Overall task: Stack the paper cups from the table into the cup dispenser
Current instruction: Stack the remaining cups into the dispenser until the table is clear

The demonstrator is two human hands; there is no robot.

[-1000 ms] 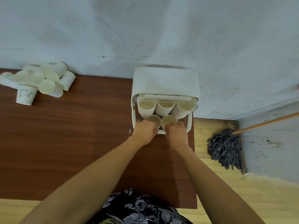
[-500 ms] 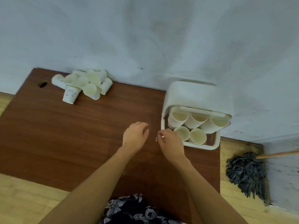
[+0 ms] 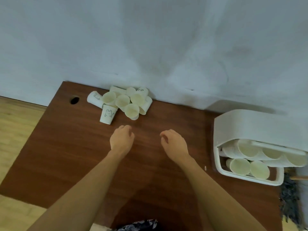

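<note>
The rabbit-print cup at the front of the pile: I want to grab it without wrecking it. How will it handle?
The rabbit-print cup looks like thin paper, so probably light and easily crushed. It stands mouth-down against the pile, so pulling it may shift or roll the sideways neighbours.

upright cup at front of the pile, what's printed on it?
White paper cup with a small dark line-drawn bunny; clearest in the head view, the only one.

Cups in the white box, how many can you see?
5: in the cup dispenser, a top row of left cup, middle cup, right cup, and lower left cup, lower right cup. Others may hide behind.
</note>
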